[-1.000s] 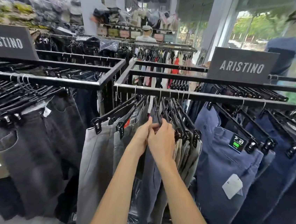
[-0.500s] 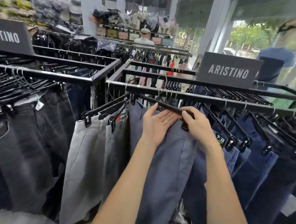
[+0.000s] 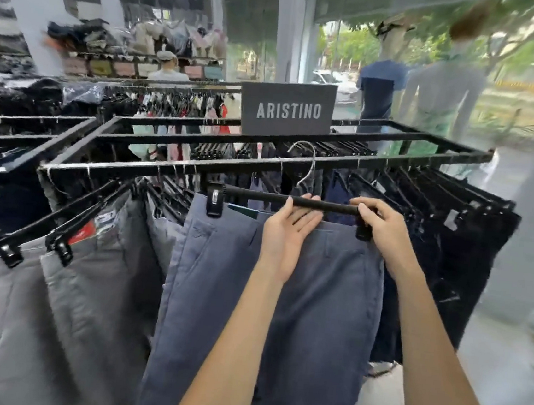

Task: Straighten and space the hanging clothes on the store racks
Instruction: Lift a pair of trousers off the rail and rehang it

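A pair of blue-grey trousers [image 3: 218,279] hangs from a black clip hanger [image 3: 259,196] that I hold broadside in front of the black rack rail [image 3: 131,165]. The hanger's silver hook [image 3: 309,164] stands up in front of the rail; whether it touches the rail I cannot tell. My left hand [image 3: 289,227] grips the hanger bar near its middle, thumb over the top. At the bar's right end, by the clip, my right hand [image 3: 385,228] grips it. Grey trousers [image 3: 77,298] hang to the left, dark navy ones [image 3: 457,255] to the right.
An ARISTINO sign [image 3: 287,109] stands on the rack's back bar. A second rack [image 3: 5,171] joins on the left with dark jeans. Two mannequins [image 3: 434,98] stand by the window at right. Grey floor [image 3: 488,374] lies open beyond the rack's right end.
The blue-grey trousers came out from between the packed hangers and turned broadside. Both hands rose with the hanger and shifted right; my view swung right along the rack.
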